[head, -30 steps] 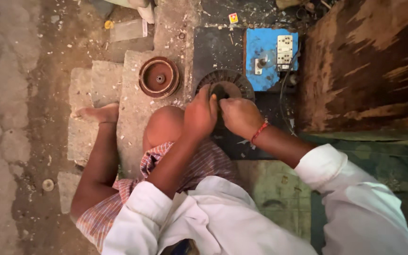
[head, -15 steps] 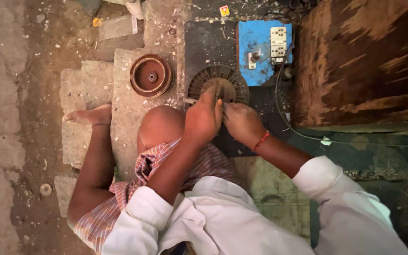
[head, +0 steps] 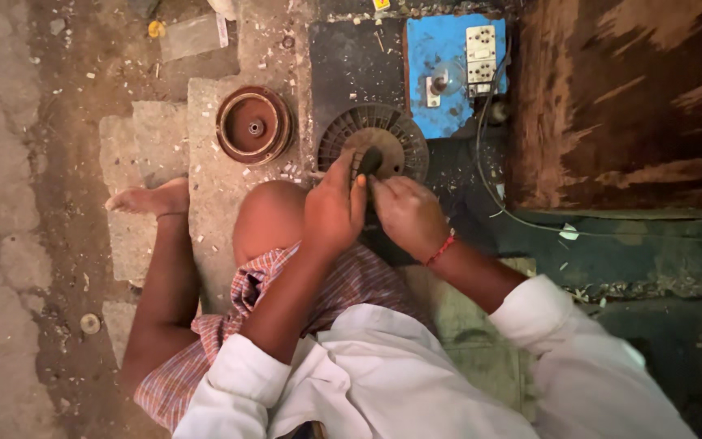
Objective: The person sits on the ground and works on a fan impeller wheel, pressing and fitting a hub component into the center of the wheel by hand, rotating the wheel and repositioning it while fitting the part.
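A small dark piece (head: 370,159) is pinched between the two hands, right over the hub of a round, ribbed dark disc (head: 377,145) that lies on the floor just past the person's knee. The left hand (head: 333,207) has its fingers (head: 359,185) pressed together around the near end of the piece; the right hand (head: 406,213) closes in from the right, its fingers curled against the same piece, though how tightly cannot be told.

As I judge it, the piece could slip from so small a grip and drop between the ribs of the disc. A fingertip could also catch on a rib edge if the hands press down hard. A loose grey cable (head: 522,221) runs close by on the right and could snag a sleeve.

Beyond the disc, at the far side, sits a blue box (head: 448,57) with a pale socket plate (head: 481,57) on its face. To the left a brown ringed disc (head: 253,124) rests on a stone slab (head: 205,187). A small yellow tag (head: 381,5) lies at the far edge.
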A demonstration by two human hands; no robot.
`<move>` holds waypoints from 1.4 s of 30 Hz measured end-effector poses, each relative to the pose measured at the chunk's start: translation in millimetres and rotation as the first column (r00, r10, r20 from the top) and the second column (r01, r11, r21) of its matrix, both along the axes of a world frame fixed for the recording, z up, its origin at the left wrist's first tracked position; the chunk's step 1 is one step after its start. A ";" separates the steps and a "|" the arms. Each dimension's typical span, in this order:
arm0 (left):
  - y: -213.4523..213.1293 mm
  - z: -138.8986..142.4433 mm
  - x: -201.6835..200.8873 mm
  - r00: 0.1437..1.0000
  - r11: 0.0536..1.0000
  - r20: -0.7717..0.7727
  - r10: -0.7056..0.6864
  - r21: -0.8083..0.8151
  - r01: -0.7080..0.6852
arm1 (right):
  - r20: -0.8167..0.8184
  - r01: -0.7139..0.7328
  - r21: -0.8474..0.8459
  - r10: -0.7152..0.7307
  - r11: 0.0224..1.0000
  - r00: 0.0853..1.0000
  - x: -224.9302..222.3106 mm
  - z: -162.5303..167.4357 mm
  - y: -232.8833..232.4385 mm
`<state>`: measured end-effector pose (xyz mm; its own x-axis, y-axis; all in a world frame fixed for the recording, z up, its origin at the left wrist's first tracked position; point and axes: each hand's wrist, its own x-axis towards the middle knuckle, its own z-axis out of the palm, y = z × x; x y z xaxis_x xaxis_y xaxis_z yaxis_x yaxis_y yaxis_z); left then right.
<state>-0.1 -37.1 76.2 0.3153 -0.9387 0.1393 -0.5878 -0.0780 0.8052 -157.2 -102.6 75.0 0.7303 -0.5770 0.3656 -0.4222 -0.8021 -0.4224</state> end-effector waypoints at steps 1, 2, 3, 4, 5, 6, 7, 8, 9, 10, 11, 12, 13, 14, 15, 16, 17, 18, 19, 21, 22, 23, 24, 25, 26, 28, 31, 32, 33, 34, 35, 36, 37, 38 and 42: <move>-1.8 -0.1 -0.8 1.000 1.000 0.005 0.003 0.007 -0.003 | -0.002 -0.020 -0.019 0.020 1.000 1.000 -0.1 3.8 -3.9; -3.9 -0.1 -1.9 1.000 1.000 0.008 0.003 0.017 -0.004 | -0.006 -0.039 -0.036 0.039 0.999 0.999 -0.5 6.5 -6.0; -5.6 -0.1 -3.6 1.000 1.000 0.012 0.003 0.025 -0.003 | -0.064 -0.040 -0.008 0.039 0.999 0.997 -1.1 8.0 -7.0; -7.6 0.0 -5.4 1.000 1.000 0.029 -0.010 -0.004 0.010 | -0.119 -0.042 0.014 0.044 0.999 0.992 -1.1 8.3 -9.7; -9.0 0.2 -7.0 0.999 0.999 0.048 -0.021 -0.033 0.023 | -0.172 -0.045 0.036 0.050 0.998 0.984 -0.9 7.4 -12.2; -9.7 0.3 -8.8 0.997 0.997 0.066 -0.034 -0.059 0.038 | -0.164 -0.029 0.090 0.043 0.995 0.986 -1.4 5.9 -13.4; -9.8 0.3 -10.0 0.997 0.998 0.073 -0.034 -0.054 0.038 | -0.154 -0.012 0.144 0.034 0.990 0.987 -1.9 3.8 -14.9; -9.4 0.2 -10.9 0.996 0.998 0.081 -0.034 -0.047 0.038 | -0.144 0.003 0.198 0.026 0.980 0.989 -2.7 1.5 -16.9; -8.2 0.0 -12.0 0.996 0.999 0.086 -0.034 -0.036 0.037 | -0.199 0.046 0.304 0.017 0.952 0.980 -3.3 -1.2 -19.9; -6.7 -0.2 -12.1 0.996 0.998 0.082 -0.038 -0.040 0.041 | -0.254 0.093 0.406 0.014 0.909 0.967 -2.7 -4.3 -24.9; -4.7 -0.3 -11.0 0.996 0.998 0.081 -0.042 -0.045 0.045 | -0.304 0.143 0.500 0.018 0.854 0.952 -1.8 -7.3 -29.0; -3.3 -0.5 -9.3 0.996 0.997 0.082 -0.047 -0.051 0.051 | -0.259 0.126 0.566 0.031 0.815 0.965 -1.2 -9.9 -32.1; -1.7 -0.6 -7.8 0.996 0.999 0.078 -0.041 -0.024 0.043 | -0.212 0.106 0.628 0.038 0.771 0.976 -0.9 -12.2 -34.4; -1.1 -0.6 -5.7 0.997 0.999 0.075 -0.034 -0.001 0.034 | -0.163 0.082 0.682 0.042 0.727 0.986 -0.4 -14.5 -35.6; -0.7 -0.5 -3.6 0.997 1.000 0.072 -0.023 0.021 0.021 | -0.099 0.078 0.672 -0.014 0.736 0.995 0.2 -16.8 -31.0; -0.2 0.0 -2.1 0.998 1.000 0.067 -0.018 0.011 0.017 | -0.039 0.074 0.666 -0.064 0.742 0.997 -0.4 -18.9 -22.1; 0.8 0.6 -1.1 0.998 1.000 0.061 -0.008 0.004 0.008 | 0.020 0.069 0.661 -0.110 0.747 0.994 -1.9 -21.1 -13.8; 0.7 1.4 0.4 0.998 1.000 0.059 0.002 -0.006 -0.002 | 0.072 0.038 0.711 -0.127 0.702 0.989 -3.8 -24.0 -8.4; 1.4 2.4 1.7 0.999 1.000 0.044 0.000 0.003 0.000 | 0.125 0.004 0.757 -0.150 0.654 0.981 -6.5 -27.1 -3.4; 2.3 4.5 2.7 1.000 1.000 0.008 -0.014 0.024 0.014 | 0.218 -0.099 0.879 -0.209 0.467 0.953 -9.7 -35.1 0.9; 1.6 5.3 3.5 1.000 0.999 0.004 -0.017 0.033 0.017 | 0.255 -0.167 0.931 -0.250 0.323 0.934 -9.5 -39.4 0.5; 1.6 6.3 3.9 1.000 0.999 -0.001 -0.021 0.043 0.021 | 0.281 -0.237 0.956 -0.299 0.174 0.912 -10.8 -42.7 0.3; 1.5 7.1 4.3 1.000 0.998 -0.008 -0.023 0.054 0.024 | 0.245 -0.218 0.969 -0.323 0.117 0.914 -12.7 -45.3 -1.8; 1.5 7.7 4.6 0.999 0.999 -0.034 -0.021 0.048 0.023 | 0.210 -0.202 0.978 -0.340 0.060 0.917 -13.5 -47.5 -6.0; 1.5 8.0 5.6 0.998 0.999 -0.057 -0.014 0.039 0.016 | 0.178 -0.188 0.982 -0.350 0.005 0.920 -12.8 -49.1 -10.4; 2.7 7.9 8.4 0.994 1.000 -0.111 0.001 0.025 0.002 | 0.107 -0.118 0.993 -0.359 -0.008 0.927 -9.5 -49.8 -16.1; 4.7 3.3 13.5 0.980 1.000 -0.199 0.022 -0.014 -0.025 | 0.036 -0.030 0.999 -0.318 0.022 0.948 -1.5 -47.6 -23.8; 5.1 0.4 14.6 0.973 0.998 -0.227 0.029 -0.043 -0.040 | 0.015 -0.004 0.999 -0.297 0.039 0.955 0.9 -46.5 -24.9; 5.2 -3.2 15.8 0.967 0.996 -0.253 0.036 -0.074 -0.057 | 0.009 0.005 0.999 -0.291 0.048 0.957 3.6 -45.6 -26.1; 5.5 -7.1 17.2 0.958 0.995 -0.282 0.043 -0.075 -0.067 | 0.004 0.014 0.998 -0.284 0.058 0.959 6.7 -45.1 -27.6; 6.3 -11.1 18.5 0.949 0.994 -0.311 0.048 -0.074 -0.075 | -0.002 0.022 0.997 -0.279 0.068 0.960 8.8 -44.7 -28.6; 7.4 -15.0 19.8 0.939 0.994 -0.340 0.053 -0.071 -0.081 | -0.001 0.013 0.999 -0.285 0.039 0.959 10.4 -44.5 -30.2; 8.4 -18.8 20.7 0.937 0.992 -0.346 0.056 -0.087 -0.091 | -0.003 0.005 1.000 -0.291 0.009 0.957 11.1 -44.4 -31.8; 8.7 -22.5 21.8 0.934 0.989 -0.352 0.058 -0.105 -0.101 | -0.004 -0.002 1.000 -0.297 -0.020 0.955 11.1 -44.4 -33.3; 10.2 -30.8 22.4 0.889 0.985 -0.452 0.074 -0.108 -0.137 | 0.030 -0.055 0.996 -0.310 -0.071 0.950 6.1 -43.2 -36.4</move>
